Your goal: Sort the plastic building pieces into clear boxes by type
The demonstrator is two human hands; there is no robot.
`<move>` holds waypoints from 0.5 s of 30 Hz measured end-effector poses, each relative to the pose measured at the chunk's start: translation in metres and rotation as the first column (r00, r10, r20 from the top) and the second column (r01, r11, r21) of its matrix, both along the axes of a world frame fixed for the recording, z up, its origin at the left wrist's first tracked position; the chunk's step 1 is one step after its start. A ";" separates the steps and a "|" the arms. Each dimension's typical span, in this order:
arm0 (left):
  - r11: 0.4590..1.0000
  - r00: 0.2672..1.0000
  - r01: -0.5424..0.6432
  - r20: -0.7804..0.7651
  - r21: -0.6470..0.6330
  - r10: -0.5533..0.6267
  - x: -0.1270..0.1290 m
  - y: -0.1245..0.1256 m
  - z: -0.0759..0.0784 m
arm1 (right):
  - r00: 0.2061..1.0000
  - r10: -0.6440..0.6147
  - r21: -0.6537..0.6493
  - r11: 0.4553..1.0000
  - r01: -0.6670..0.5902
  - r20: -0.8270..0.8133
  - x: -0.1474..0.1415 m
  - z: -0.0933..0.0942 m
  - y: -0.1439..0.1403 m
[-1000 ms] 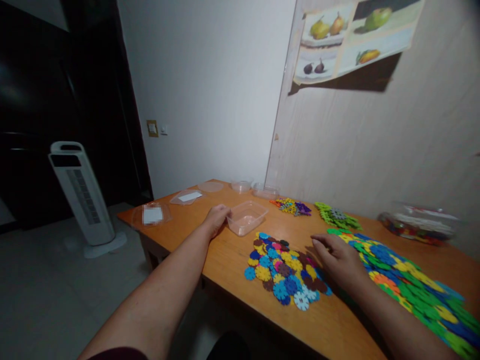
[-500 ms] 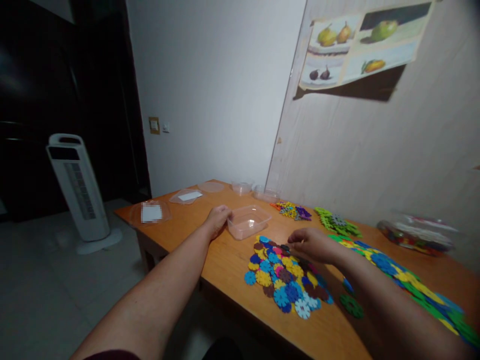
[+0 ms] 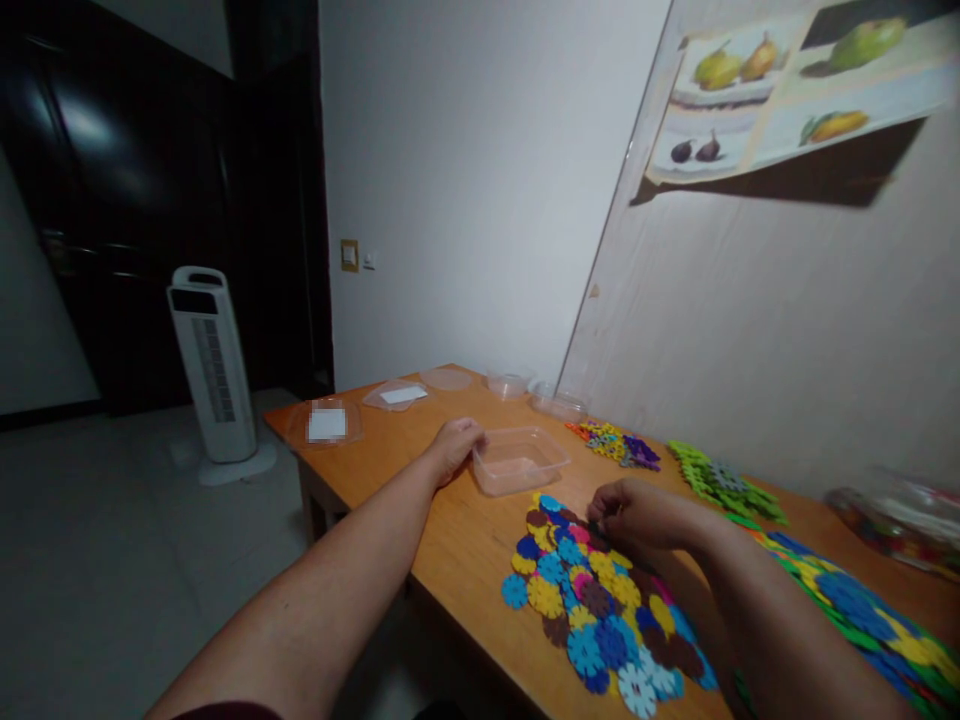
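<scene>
My left hand [image 3: 454,448] is closed on the left rim of a clear plastic container [image 3: 521,486], which stands on the table with nothing visible inside. At the far edge of a pile of notched plastic discs [image 3: 581,575], my right hand [image 3: 624,512] has its fingers pinched together. Something dark shows by its fingertips, too small to make out. The discs are blue, yellow, brown, pink and pale blue, and they overlap. My right forearm hides part of the table to the right of the pile.
Lids [image 3: 397,396] lie on the table's left part. Small clear containers [image 3: 559,403] stand by the wall. Further right are yellow and purple pieces [image 3: 615,445], green pieces [image 3: 724,480], a larger colourful pile [image 3: 855,600] and a filled clear bag [image 3: 900,520]. A tower fan [image 3: 214,370] stands on the floor.
The view has turned left, so everything sits further right. My right hand's fingers have drawn together at the pile's far edge. My left hand still holds the container.
</scene>
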State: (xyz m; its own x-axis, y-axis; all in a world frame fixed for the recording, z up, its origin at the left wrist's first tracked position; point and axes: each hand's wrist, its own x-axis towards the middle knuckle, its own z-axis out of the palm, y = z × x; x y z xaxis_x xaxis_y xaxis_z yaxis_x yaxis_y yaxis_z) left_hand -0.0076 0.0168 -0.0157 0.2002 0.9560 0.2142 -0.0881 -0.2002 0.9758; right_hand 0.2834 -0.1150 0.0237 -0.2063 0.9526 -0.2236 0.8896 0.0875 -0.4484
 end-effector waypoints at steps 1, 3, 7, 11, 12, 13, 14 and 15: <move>1.000 1.000 0.004 -0.002 0.002 -0.004 0.000 0.000 0.000 | 1.000 0.005 -0.004 1.000 -0.005 -0.014 0.000 0.001 -0.001; 1.000 1.000 0.006 -0.004 0.006 -0.006 0.000 0.001 0.000 | 0.999 0.012 -0.007 1.000 -0.012 -0.046 0.001 0.003 -0.003; 1.000 1.000 0.013 0.016 0.019 -0.014 0.000 0.000 0.001 | 0.996 0.029 -0.005 1.000 -0.030 -0.084 0.002 0.006 -0.007; 1.000 1.000 0.019 0.013 0.024 -0.019 0.000 -0.001 0.002 | 0.994 0.029 -0.022 0.999 -0.032 -0.106 0.004 0.001 -0.007; 1.000 1.000 0.017 0.010 0.020 -0.017 0.000 -0.002 0.002 | 0.993 0.022 -0.023 0.999 -0.025 -0.116 0.005 0.000 -0.007; 1.000 1.000 0.016 0.008 0.015 -0.016 -0.001 -0.002 0.002 | 0.992 0.016 -0.025 0.999 -0.019 -0.127 0.006 0.000 -0.007; 1.000 1.000 0.016 0.009 0.011 -0.016 -0.001 -0.002 0.002 | 0.990 0.014 -0.031 0.999 -0.019 -0.141 0.006 0.000 -0.007; 1.000 1.000 0.016 0.011 0.008 -0.016 -0.001 -0.003 0.003 | 0.987 0.017 -0.042 0.999 -0.023 -0.160 0.007 0.001 -0.007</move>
State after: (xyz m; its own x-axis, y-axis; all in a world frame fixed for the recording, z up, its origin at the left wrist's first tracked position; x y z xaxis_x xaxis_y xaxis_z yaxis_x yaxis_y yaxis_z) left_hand -0.0082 0.0142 -0.0132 0.2133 0.9509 0.2241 -0.1019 -0.2064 0.9731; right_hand 0.2904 -0.1219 0.0243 -0.2616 0.9381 -0.2271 0.8047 0.0820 -0.5880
